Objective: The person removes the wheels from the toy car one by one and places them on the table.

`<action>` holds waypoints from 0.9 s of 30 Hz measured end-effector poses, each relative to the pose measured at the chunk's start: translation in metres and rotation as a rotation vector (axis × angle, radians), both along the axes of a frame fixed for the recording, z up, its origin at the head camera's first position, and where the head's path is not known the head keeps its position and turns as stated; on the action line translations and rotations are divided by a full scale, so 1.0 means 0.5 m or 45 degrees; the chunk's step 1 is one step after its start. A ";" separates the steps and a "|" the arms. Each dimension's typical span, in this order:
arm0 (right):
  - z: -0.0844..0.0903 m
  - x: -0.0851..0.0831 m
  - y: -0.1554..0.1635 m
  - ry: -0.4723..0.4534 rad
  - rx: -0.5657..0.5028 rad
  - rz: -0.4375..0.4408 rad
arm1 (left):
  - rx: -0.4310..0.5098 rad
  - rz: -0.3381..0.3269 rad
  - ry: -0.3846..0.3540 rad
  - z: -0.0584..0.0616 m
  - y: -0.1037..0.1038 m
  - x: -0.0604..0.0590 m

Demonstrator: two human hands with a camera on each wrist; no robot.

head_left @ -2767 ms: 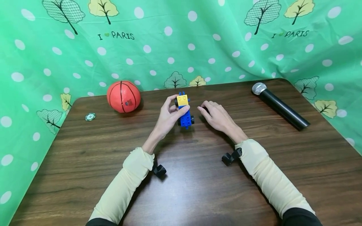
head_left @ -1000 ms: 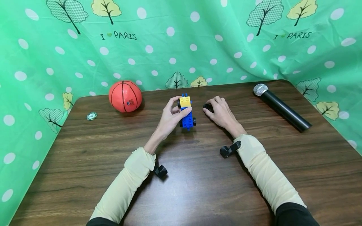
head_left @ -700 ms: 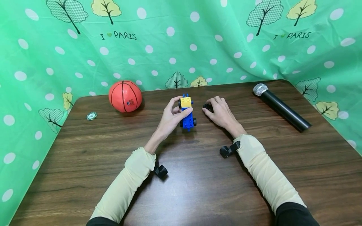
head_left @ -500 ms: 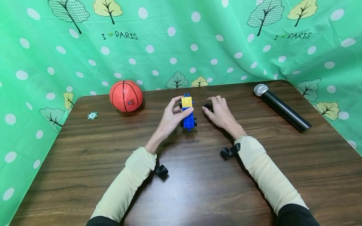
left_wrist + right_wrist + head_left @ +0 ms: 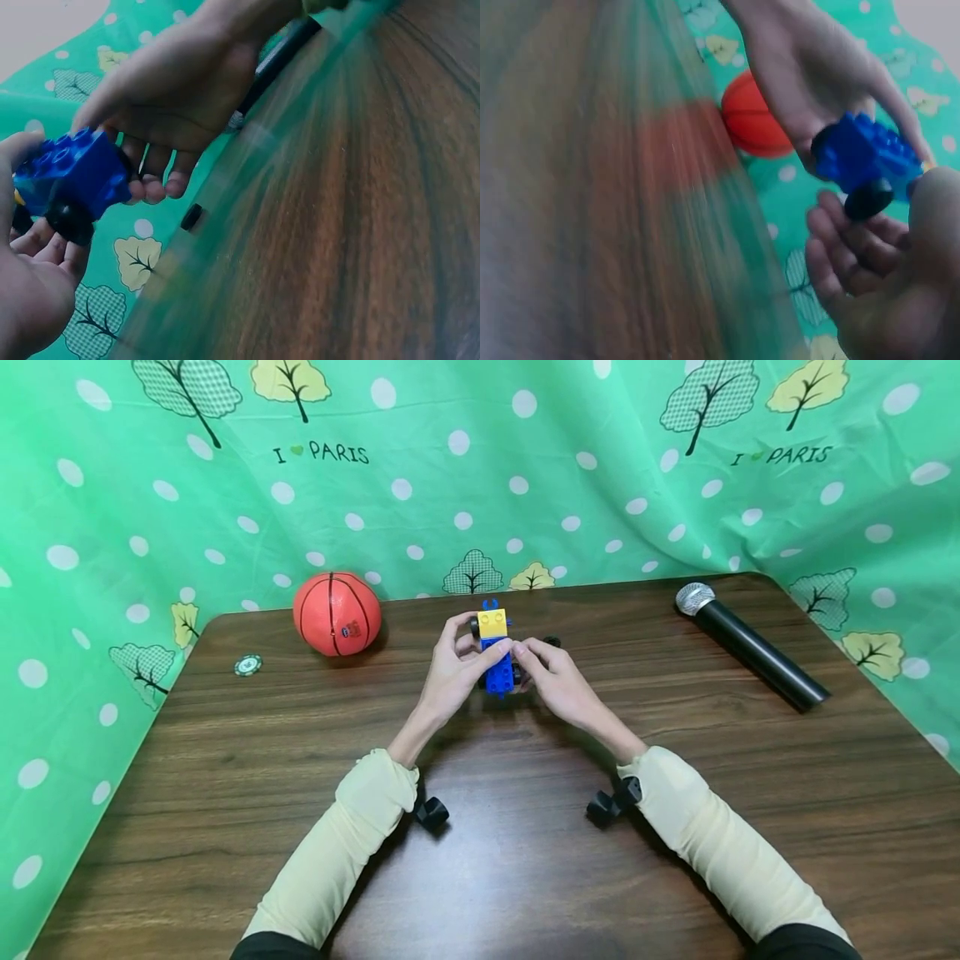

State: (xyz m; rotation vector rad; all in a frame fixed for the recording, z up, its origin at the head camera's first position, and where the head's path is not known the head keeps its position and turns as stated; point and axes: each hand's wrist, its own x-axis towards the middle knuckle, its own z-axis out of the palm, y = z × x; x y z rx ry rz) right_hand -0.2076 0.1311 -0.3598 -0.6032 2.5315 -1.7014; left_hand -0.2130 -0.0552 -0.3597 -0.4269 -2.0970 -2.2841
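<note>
Left hand [image 5: 456, 664] clamped on toy brick car [image 5: 497, 652], thumb and fingers pinching blue body just below yellow brick [image 5: 492, 623]. Car held just above counter [image 5: 480, 860], mid-far zone, tilted nose-away. Right hand [image 5: 551, 677] up against car's right side, fingertips touching blue body near black wheel [image 5: 868, 199]; fingers curled loosely at it, cannot tell whether pinching or just touching. Small black piece [image 5: 552, 642] lying on counter just behind right hand, apart from car.

Left wrist view: blue studded body [image 5: 75, 174] with black wheel below, right-hand fingers [image 5: 154, 176] curled beside it; heavy motion blur on counter. Right wrist view: same car [image 5: 866, 154] between both hands, wheel just at right-hand fingertips.

Elsewhere: small orange basketball [image 5: 337, 614] on far-left of counter, well apart from hands; green poker chip [image 5: 247, 665] near left edge; black microphone [image 5: 750, 643] lying far right, silver head pointing away. Green polka-dot cloth [image 5: 480, 477] with tree print behind counter. Cream sleeves on both forearms, black wrist camera mounts beneath.
</note>
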 end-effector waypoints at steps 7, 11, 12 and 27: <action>-0.004 0.037 -0.009 -0.061 -0.125 0.006 | 0.076 0.078 -0.013 0.002 0.007 0.003; -0.015 0.048 -0.016 -0.043 -0.182 -0.016 | 0.072 0.083 -0.043 0.000 0.010 0.004; -0.017 0.049 -0.017 -0.033 -0.197 -0.026 | 0.066 0.083 -0.047 0.000 0.010 0.005; -0.028 0.049 -0.025 0.072 -0.280 -0.180 | -0.041 -0.019 -0.013 -0.001 0.010 0.009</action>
